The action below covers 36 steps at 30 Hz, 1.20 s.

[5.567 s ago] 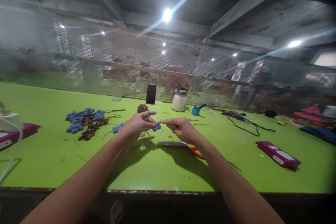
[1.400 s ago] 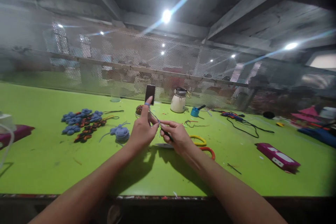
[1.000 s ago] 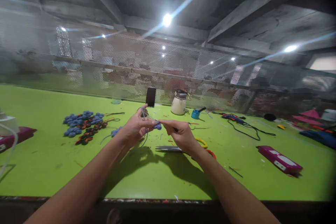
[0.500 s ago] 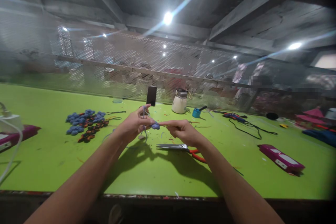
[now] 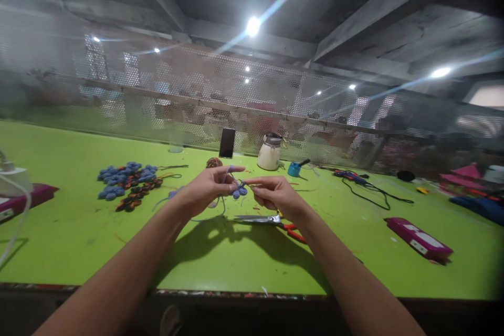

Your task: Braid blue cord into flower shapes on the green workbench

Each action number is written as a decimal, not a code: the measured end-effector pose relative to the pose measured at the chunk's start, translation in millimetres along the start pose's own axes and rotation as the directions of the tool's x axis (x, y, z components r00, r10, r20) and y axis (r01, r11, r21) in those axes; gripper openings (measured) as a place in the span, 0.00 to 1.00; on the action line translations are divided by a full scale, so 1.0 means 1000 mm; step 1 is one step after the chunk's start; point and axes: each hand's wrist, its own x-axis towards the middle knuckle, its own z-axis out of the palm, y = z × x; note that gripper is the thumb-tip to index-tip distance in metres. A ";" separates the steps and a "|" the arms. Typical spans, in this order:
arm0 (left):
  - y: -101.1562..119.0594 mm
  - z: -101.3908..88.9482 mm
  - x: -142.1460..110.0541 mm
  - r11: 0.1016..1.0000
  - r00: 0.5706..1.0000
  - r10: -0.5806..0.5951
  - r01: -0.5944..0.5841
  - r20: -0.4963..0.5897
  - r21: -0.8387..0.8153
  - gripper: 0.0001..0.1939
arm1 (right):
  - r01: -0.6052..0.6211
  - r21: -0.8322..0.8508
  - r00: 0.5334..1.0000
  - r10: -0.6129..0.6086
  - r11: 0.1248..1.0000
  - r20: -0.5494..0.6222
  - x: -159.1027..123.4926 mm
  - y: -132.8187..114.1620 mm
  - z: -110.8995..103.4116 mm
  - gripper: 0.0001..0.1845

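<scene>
A small blue-violet crocheted flower (image 5: 238,193) is pinched between the thumb and fingers of my left hand (image 5: 208,187), with working yarn looped over the outstretched index finger. My right hand (image 5: 279,195) is closed on a crochet hook (image 5: 248,184); its thin shaft reaches the flower, while the handle is hidden in the palm. A strand of blue yarn (image 5: 208,219) hangs down to the table below. Scissors (image 5: 260,219) with red-orange and yellow handles lie under my right hand. Behind my left wrist, the blue yarn bundle (image 5: 173,193) is mostly covered.
Finished blue and dark-orange flowers (image 5: 129,181) lie in a pile at left. Toward the mesh divider stand a multicoloured yarn ball (image 5: 213,162), a phone (image 5: 227,143), a white jug (image 5: 269,153) and a blue pot (image 5: 293,169). Magenta power strips (image 5: 418,239) sit at both sides.
My hands went from raised, with the left index finger up and the hook's black handle showing, to lower and level. The flower has turned so its petals show, and my left index finger has straightened.
</scene>
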 end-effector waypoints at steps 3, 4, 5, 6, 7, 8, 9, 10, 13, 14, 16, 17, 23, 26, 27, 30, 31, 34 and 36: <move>-0.001 0.000 0.000 1.000 1.000 0.018 -0.018 -0.023 -0.002 0.29 | -0.031 -0.004 0.998 0.031 1.000 -0.046 0.000 -0.002 0.002 0.21; -0.001 0.001 0.000 1.000 0.999 0.024 -0.024 -0.036 -0.001 0.29 | -0.035 -0.005 0.998 0.034 0.999 -0.056 0.001 -0.002 0.002 0.21; 0.000 0.002 0.001 1.000 0.998 0.031 -0.031 -0.048 0.001 0.29 | -0.038 -0.006 0.997 0.038 0.999 -0.064 0.001 -0.002 0.002 0.22; 0.000 0.003 0.001 0.999 0.997 0.040 -0.040 -0.058 0.005 0.30 | -0.041 -0.004 0.997 0.041 0.999 -0.072 0.001 -0.002 0.002 0.22; 0.001 0.005 0.001 0.999 0.997 0.050 -0.050 -0.066 0.011 0.31 | -0.045 0.000 0.996 0.045 0.999 -0.076 0.001 -0.001 0.001 0.23; 0.002 0.007 0.000 0.998 0.996 0.059 -0.058 -0.072 0.017 0.32 | -0.051 0.005 0.996 0.051 0.999 -0.075 0.001 0.001 0.001 0.23; 0.003 0.009 0.000 0.998 0.995 0.066 -0.065 -0.077 0.023 0.34 | -0.058 0.011 0.996 0.058 0.998 -0.068 0.002 0.002 0.000 0.23; 0.004 0.011 0.000 0.997 0.994 0.072 -0.070 -0.083 0.026 0.36 | -0.064 0.017 0.996 0.065 0.998 -0.060 0.002 0.004 -0.001 0.23; 0.007 0.016 -0.001 0.996 0.991 0.086 -0.083 -0.098 0.040 0.40 | -0.078 0.032 0.996 0.079 0.996 -0.038 0.003 0.007 -0.002 0.22; 0.007 0.017 -0.001 0.995 0.990 0.093 -0.088 -0.103 0.053 0.42 | -0.082 0.034 0.996 0.083 0.996 -0.037 0.003 0.008 -0.002 0.22; 0.008 0.018 -0.001 0.989 0.987 0.112 -0.100 -0.113 0.105 0.43 | -0.091 0.036 0.995 0.092 0.995 -0.038 0.003 0.009 -0.002 0.21; 0.008 0.019 -0.001 0.985 0.986 0.118 -0.101 -0.117 0.139 0.42 | -0.095 0.036 0.994 0.097 0.995 -0.042 0.003 0.010 -0.002 0.21; 0.009 0.020 -0.001 0.981 0.975 -0.004 0.047 -0.220 0.191 0.25 | -0.083 0.057 0.990 0.089 0.995 -0.108 0.005 0.014 0.003 0.21; 0.007 0.018 -0.001 0.990 0.967 -0.060 0.090 -0.247 0.112 0.21 | -0.077 0.063 0.987 0.085 0.995 -0.137 0.006 0.015 0.006 0.22; 0.006 0.017 0.000 0.992 0.968 -0.064 0.089 -0.241 0.092 0.22 | -0.077 0.070 0.986 0.086 0.995 -0.145 0.006 0.015 0.006 0.22; 0.001 0.015 0.002 0.996 0.974 -0.041 0.057 -0.221 0.068 0.27 | -0.081 0.095 0.982 0.096 0.992 -0.160 0.006 0.015 0.008 0.23; 0.000 0.014 0.003 0.997 0.976 -0.022 0.039 -0.218 0.072 0.28 | -0.085 0.100 0.982 0.100 0.991 -0.159 0.006 0.015 0.009 0.24; -0.006 0.012 0.006 0.990 0.981 0.038 -0.012 -0.190 0.137 0.30 | -0.095 0.075 0.980 0.106 0.993 -0.166 0.005 0.014 0.012 0.24; -0.010 0.012 0.008 0.970 0.986 0.074 -0.036 -0.147 0.242 0.32 | -0.104 0.037 0.978 0.109 0.994 -0.180 0.006 0.014 0.014 0.23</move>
